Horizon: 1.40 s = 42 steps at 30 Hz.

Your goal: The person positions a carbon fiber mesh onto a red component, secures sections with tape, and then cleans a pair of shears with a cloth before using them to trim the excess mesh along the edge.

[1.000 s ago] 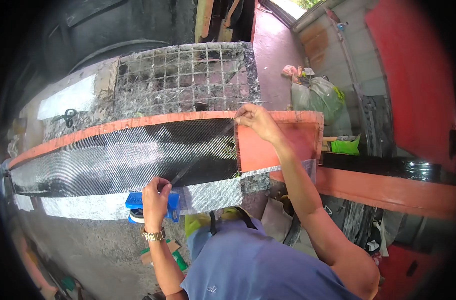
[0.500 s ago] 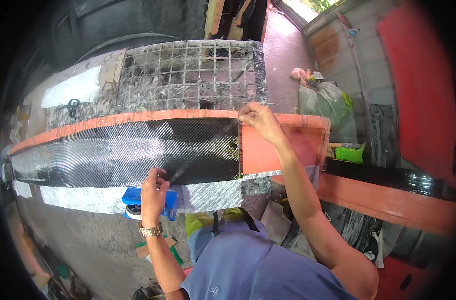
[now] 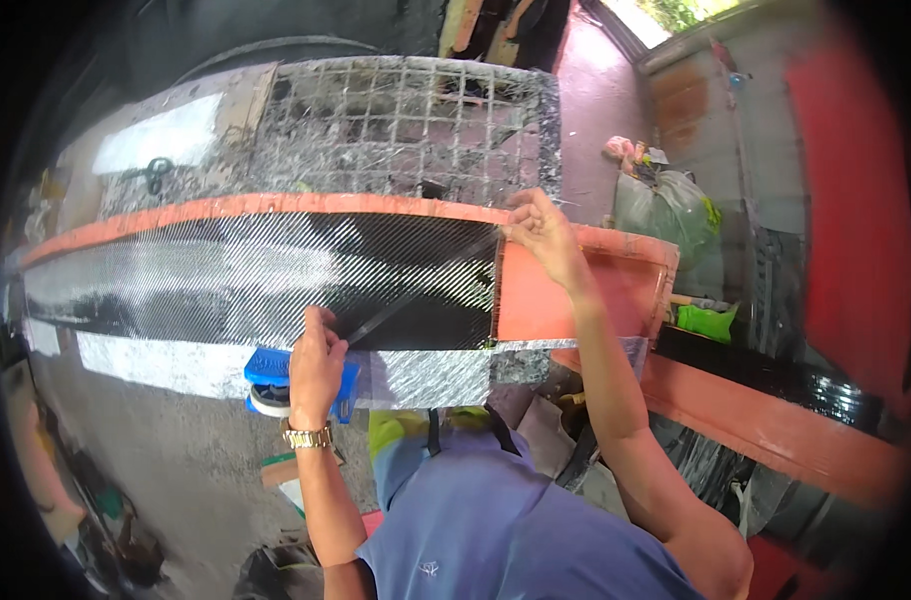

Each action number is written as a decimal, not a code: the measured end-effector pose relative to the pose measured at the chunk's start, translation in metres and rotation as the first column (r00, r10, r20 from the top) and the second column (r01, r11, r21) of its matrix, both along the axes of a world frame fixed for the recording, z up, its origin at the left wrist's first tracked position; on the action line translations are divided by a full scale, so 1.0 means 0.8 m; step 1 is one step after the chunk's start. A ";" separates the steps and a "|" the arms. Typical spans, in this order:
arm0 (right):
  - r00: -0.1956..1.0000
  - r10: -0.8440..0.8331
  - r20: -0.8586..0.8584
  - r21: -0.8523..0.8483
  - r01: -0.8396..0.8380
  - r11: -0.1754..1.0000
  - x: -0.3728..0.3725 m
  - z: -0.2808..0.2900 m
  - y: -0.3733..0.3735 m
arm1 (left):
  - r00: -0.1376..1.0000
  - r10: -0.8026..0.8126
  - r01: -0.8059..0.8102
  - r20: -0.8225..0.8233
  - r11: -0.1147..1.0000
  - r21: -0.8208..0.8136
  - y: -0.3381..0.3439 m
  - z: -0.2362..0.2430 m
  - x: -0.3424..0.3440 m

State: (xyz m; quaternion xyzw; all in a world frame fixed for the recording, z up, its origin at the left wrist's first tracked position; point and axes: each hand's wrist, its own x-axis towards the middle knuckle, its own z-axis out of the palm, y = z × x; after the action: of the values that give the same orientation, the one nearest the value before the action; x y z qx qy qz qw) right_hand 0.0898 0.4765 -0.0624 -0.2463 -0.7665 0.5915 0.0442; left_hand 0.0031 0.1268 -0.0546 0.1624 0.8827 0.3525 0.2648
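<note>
The left hand (image 3: 317, 362) and right hand (image 3: 546, 240) still pinched a clear strip (image 3: 384, 315) diagonally across the cloth (image 3: 266, 275). Little had shifted, so the work seemed barely advanced.

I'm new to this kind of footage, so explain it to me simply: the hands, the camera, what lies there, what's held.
There is no machine: a person works with two bare hands. Every picture comes from one camera on their head, looking down. A dark woven sheet covers much of a long orange panel. The right hand has one end of a see-through strip in its grip. The strip slants toward the left hand; whether that hand holds it is unclear. A blue dispenser is partly hidden behind the left hand.
</note>
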 end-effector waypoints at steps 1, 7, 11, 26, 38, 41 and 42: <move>0.999 0.011 0.037 0.053 -0.013 0.999 -0.002 0.005 -0.002 | 1.000 0.004 -0.004 0.005 1.000 -0.021 -0.001 -0.001 0.000; 1.000 0.007 -0.021 -0.044 -0.008 0.999 -0.001 -0.010 -0.001 | 1.000 -0.021 0.022 0.017 0.997 -0.070 0.002 0.000 -0.005; 1.000 -0.002 -0.023 -0.029 0.001 1.000 0.002 -0.013 -0.003 | 0.999 -0.039 0.039 0.004 0.997 -0.063 -0.001 -0.004 -0.003; 1.000 0.011 0.006 0.042 -0.011 0.999 -0.003 -0.017 -0.003 | 0.999 -0.030 0.032 0.038 0.998 -0.062 -0.004 -0.008 -0.005; 1.000 0.003 0.018 0.097 -0.005 0.995 -0.002 -0.018 -0.003 | 0.998 -0.024 0.030 0.051 0.994 -0.107 0.001 -0.005 -0.004; 1.000 0.020 0.012 0.096 -0.021 0.995 -0.003 -0.020 -0.001 | 0.999 -0.028 0.032 0.041 0.994 -0.107 -0.002 -0.006 -0.003; 1.000 0.014 0.011 0.081 -0.015 0.997 -0.003 -0.018 -0.001 | 0.999 -0.025 0.029 0.039 0.996 -0.089 -0.001 -0.005 -0.003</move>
State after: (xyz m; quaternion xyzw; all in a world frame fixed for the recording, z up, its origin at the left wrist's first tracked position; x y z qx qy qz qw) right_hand 0.0876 0.4761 -0.0769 -0.2417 -0.7920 0.5588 0.0458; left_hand 0.0006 0.1261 -0.0583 0.1557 0.8902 0.3121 0.2931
